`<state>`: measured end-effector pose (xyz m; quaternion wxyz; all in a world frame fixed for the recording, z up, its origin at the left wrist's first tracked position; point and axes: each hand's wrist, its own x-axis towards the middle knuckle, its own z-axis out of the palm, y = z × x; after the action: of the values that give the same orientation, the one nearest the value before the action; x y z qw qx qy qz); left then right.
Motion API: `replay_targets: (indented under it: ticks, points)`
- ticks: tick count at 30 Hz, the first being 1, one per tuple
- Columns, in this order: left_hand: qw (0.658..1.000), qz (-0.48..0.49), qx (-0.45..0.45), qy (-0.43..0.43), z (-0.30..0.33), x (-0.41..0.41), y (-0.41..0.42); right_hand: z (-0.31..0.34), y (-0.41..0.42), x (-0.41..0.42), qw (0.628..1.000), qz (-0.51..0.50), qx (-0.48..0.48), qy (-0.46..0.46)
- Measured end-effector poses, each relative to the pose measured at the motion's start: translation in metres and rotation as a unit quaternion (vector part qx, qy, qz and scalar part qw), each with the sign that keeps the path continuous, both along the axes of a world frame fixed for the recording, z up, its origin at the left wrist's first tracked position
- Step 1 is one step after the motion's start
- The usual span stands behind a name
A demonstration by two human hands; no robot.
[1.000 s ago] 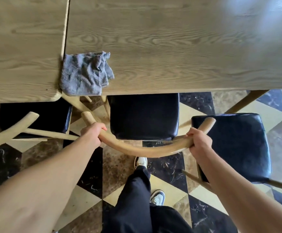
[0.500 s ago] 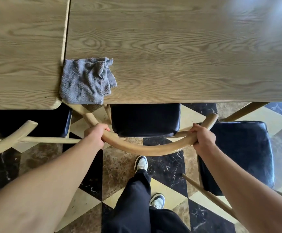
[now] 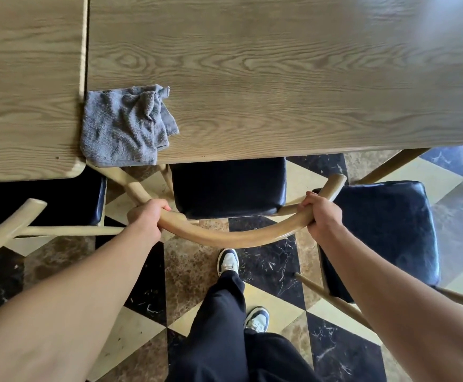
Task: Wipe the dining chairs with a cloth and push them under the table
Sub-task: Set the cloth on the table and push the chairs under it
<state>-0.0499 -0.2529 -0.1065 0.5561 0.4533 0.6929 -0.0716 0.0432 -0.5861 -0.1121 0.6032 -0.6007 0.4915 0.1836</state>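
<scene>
Checkered marble floor (image 3: 194,274) is showing below the desk (image 3: 280,78), where a grey cloth (image 3: 125,128) is lying. Both hands, left (image 3: 146,216) and right (image 3: 321,213), are gripping the chair's curved backrest (image 3: 233,238).

Both hands — left hand (image 3: 145,216), right hand (image 3: 318,213) — grip the chair's backrest (image 3: 230,238).

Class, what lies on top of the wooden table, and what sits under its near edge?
A grey cloth lies on the table. Beneath its edge, a chair's black seat is partly tucked; its front part is hidden.

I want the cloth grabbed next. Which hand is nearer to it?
Left. The left hand grips the chair back just below the cloth; the right hand grips it farther off, to the right.
</scene>
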Motion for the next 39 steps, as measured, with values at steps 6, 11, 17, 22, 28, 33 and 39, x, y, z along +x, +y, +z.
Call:
replay_targets:
  ticks: [6,11,17,22,28,33,39]
  points:
    - [0.997,-0.042,-0.037,-0.049,0.003,-0.014,0.004,0.008,-0.006,-0.004,0.999,0.046,0.025,0.007]
    - [0.984,-0.126,-0.087,-0.096,0.006,-0.061,-0.010,0.006,-0.026,-0.029,0.991,0.085,0.103,-0.017]
    - [0.973,-0.201,-0.083,-0.074,0.017,-0.083,-0.089,0.021,-0.059,-0.069,0.987,0.138,0.079,-0.036]
    - [0.939,-0.317,-0.105,-0.082,0.029,-0.103,-0.208,0.051,-0.139,-0.139,0.986,0.102,0.075,-0.105]
    - [0.888,-0.432,-0.116,-0.105,0.052,-0.131,-0.340,0.088,-0.270,-0.220,0.985,0.044,-0.007,-0.167]
    - [0.860,-0.481,-0.141,-0.095,0.058,-0.149,-0.434,0.099,-0.371,-0.266,0.985,-0.008,-0.068,-0.155]
    - [0.874,-0.473,-0.099,-0.045,0.046,-0.137,-0.507,0.076,-0.445,-0.273,0.974,0.019,-0.191,-0.123]
